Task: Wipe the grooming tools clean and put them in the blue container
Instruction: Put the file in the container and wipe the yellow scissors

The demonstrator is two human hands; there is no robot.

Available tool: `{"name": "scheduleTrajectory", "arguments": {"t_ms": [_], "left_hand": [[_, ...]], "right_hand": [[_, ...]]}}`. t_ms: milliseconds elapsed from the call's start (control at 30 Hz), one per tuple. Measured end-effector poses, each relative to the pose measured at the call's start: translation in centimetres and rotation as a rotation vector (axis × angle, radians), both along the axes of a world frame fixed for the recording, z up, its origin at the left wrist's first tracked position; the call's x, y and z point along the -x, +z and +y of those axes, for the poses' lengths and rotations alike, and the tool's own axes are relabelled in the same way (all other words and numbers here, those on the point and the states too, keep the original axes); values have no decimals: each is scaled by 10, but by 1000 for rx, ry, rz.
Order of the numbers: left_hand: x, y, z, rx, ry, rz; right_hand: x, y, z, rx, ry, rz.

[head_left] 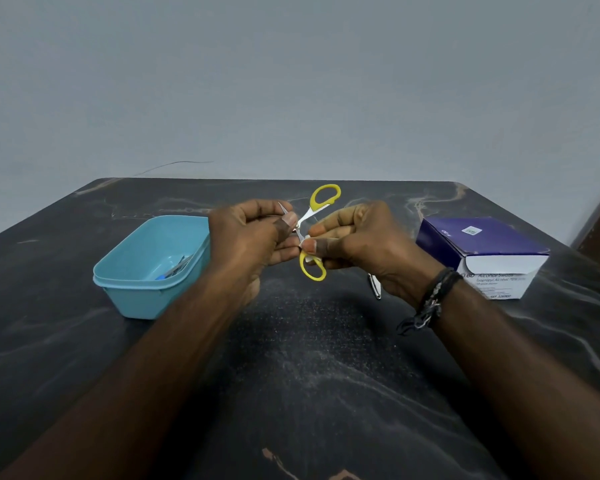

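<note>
A dark marble-patterned worktop [291, 358] stretches beneath two bare forearms reaching in from the near edge. On its right side stands a purple-and-white cardboard box of alcohol swabs [482, 258]; on its left sits the light blue rectangular plastic container [146, 289], which already holds at least one slim tool with a blue end, too small to identify.

The left hand [246, 240] and the right hand [364, 244] meet above the middle of the worktop around a pair of small scissors with yellow loop handles and steel blades [312, 216]. The left hand's fingers [284, 225] are curled around the blade end, one tip just showing above them. The right hand's thumb and fingers [314, 245] pinch a small white wipe [302, 239] against the metal near the pivot. The scissors appear opened: one yellow loop points up and away toward the far edge, the other hangs down toward the person, so the long axis runs roughly away from the viewer, tilted.

A small shiny metal tool [374, 285], possibly a nail clipper, lies on the worktop, partly hidden under the right wrist.

The wiping looks under way. The container lies to the left of the scissors, nearer the left hand, which would likely make the drop.
</note>
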State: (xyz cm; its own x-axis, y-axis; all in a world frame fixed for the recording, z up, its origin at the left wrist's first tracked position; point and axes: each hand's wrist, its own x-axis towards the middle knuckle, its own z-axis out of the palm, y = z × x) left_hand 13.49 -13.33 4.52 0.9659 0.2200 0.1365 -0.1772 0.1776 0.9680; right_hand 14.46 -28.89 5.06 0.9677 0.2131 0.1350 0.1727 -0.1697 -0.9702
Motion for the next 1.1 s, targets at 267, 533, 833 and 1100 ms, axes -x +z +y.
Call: {"name": "scheduleTrajectory", "arguments": {"t_ms": [267,533,833,1100], "left_hand": [[0,-4,-2,-64,88,-59],[-4,-8,-5,-76,132,-72],[0,-9,-11,-39,134,-69],[2,-4,-11,107,122,-30]], "right_hand": [[1,-9,13,-40,-110,-37],[1,-6,12,-53,-140,-43],[-1,-8,16,-241,-272,-32],[2,-3,17,-429,-208,101]]}}
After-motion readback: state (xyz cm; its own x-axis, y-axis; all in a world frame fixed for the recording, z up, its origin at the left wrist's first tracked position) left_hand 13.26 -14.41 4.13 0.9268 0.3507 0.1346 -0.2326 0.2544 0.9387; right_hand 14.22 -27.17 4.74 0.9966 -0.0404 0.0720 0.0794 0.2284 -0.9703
